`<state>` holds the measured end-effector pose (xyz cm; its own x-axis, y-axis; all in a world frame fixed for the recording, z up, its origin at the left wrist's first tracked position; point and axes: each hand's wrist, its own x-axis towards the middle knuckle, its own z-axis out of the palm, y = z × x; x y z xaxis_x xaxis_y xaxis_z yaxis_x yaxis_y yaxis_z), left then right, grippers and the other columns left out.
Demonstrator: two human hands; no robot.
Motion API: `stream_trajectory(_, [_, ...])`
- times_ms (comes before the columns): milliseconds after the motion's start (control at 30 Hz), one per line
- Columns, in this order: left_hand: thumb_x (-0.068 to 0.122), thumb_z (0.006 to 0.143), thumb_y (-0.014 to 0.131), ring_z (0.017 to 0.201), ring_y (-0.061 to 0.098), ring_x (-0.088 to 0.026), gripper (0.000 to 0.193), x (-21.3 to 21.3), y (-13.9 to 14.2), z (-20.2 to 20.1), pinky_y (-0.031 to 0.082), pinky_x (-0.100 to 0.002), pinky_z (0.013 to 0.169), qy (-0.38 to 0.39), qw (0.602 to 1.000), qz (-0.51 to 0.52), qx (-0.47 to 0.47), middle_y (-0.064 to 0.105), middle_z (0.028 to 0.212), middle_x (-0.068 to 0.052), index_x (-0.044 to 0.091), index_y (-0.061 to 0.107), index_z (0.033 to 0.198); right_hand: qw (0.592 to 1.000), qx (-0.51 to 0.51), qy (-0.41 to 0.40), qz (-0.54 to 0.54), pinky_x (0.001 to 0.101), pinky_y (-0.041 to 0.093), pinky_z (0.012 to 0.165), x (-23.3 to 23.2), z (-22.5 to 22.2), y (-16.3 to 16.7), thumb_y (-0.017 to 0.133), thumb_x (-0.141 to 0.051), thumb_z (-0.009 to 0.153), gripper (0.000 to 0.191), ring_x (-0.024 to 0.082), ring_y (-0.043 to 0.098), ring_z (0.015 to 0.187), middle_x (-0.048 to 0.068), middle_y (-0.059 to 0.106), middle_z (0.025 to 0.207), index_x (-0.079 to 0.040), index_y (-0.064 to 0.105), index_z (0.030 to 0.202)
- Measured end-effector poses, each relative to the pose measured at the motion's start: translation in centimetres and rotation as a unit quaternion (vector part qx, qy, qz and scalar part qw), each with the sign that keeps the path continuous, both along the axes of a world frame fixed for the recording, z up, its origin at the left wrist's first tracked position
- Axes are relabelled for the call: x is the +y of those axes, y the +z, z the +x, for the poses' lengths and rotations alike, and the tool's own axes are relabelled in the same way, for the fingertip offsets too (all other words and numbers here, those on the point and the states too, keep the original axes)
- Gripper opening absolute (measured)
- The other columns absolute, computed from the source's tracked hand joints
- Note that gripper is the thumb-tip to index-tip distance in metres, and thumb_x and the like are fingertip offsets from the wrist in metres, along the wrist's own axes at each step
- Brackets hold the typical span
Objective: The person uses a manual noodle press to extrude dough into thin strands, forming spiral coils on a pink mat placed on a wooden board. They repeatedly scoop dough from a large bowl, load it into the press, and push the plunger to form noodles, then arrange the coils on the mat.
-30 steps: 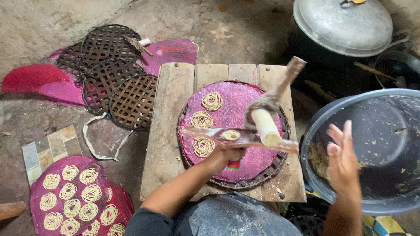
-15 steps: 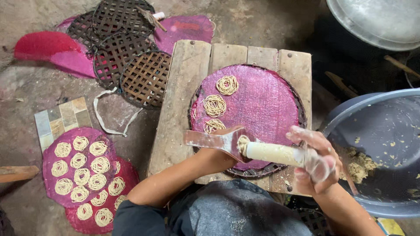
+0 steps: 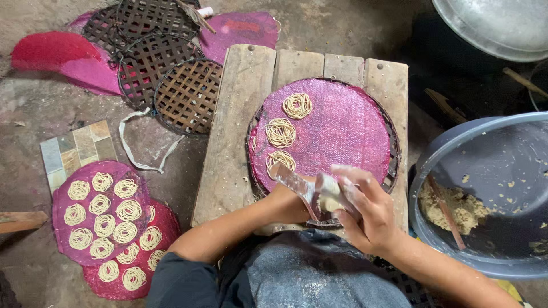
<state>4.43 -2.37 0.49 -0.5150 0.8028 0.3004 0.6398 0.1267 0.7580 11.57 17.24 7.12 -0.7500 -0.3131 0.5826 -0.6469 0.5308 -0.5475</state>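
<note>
Two hands grip one metal noodle press (image 3: 311, 191): the left hand (image 3: 285, 202) closes around its handle, the right hand (image 3: 362, 208) wraps its barrel, just below three pale noodle coils (image 3: 281, 132) on a round pink woven mat (image 3: 342, 128) atop the wooden desk (image 3: 237, 131).

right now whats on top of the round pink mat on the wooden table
Three noodle coils lie along the left side of the pink mat. Its near edge is covered by both hands, left hand and right hand, holding a metal press.

Floor, left: I am seeing bare woven racks (image 3: 165, 68) lying stacked.
Beside them: filled pink mats (image 3: 100, 211), tile sample (image 3: 77, 149).
</note>
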Motion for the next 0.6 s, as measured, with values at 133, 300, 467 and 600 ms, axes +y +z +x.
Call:
stream_trajectory(133, [0.012,0.089,0.075,0.084,0.073,-0.023,0.022,-0.8,0.2,-2.9,0.061,-0.036,0.071,-0.058,0.992,-0.036,-0.104,0.072,0.097,-0.010,0.008,0.068,0.109,0.923,-0.314,0.168,-0.146,0.0534,0.028,0.126,3.8,-0.7,-1.1,0.069,-0.042,0.099,0.087,0.036,0.030,0.155,0.021,0.028,0.165,-0.004,0.022,0.162])
stream_trajectory(300, [0.011,0.078,0.073,0.106,0.069,-0.029,0.047,-3.0,2.1,-4.6,0.057,-0.041,0.094,0.085,0.989,0.084,0.089,0.069,0.114,-0.014,0.004,0.059,0.123,0.777,-0.583,0.165,-0.172,0.0488,0.034,0.116,7.9,-0.1,-5.0,0.085,-0.055,0.067,0.112,0.026,0.044,0.142,0.010,0.049,0.152,-0.007,0.031,0.153])
stream_trajectory(467, [0.029,0.084,0.082,0.091,0.069,-0.029,0.060,-8.7,-0.3,-5.3,0.055,-0.044,0.080,0.339,0.919,-0.186,-0.081,0.064,0.110,-0.016,0.002,0.053,0.129,0.823,-0.537,0.037,-0.179,0.0518,0.046,0.113,12.1,2.9,-8.8,0.083,-0.056,0.068,0.103,0.033,0.059,0.131,0.022,0.062,0.137,0.003,0.049,0.146])
stream_trajectory(600, [0.022,0.086,0.079,0.084,0.069,-0.027,0.053,-9.4,-5.7,-3.2,0.056,-0.042,0.079,0.384,0.893,-0.206,-0.115,0.066,0.102,-0.013,0.001,0.054,0.128,0.835,-0.460,-0.038,-0.299,0.0540,0.034,0.116,16.3,4.6,-11.4,0.088,-0.057,0.061,0.129,0.035,0.045,0.140,0.024,0.045,0.152,0.003,0.029,0.157])
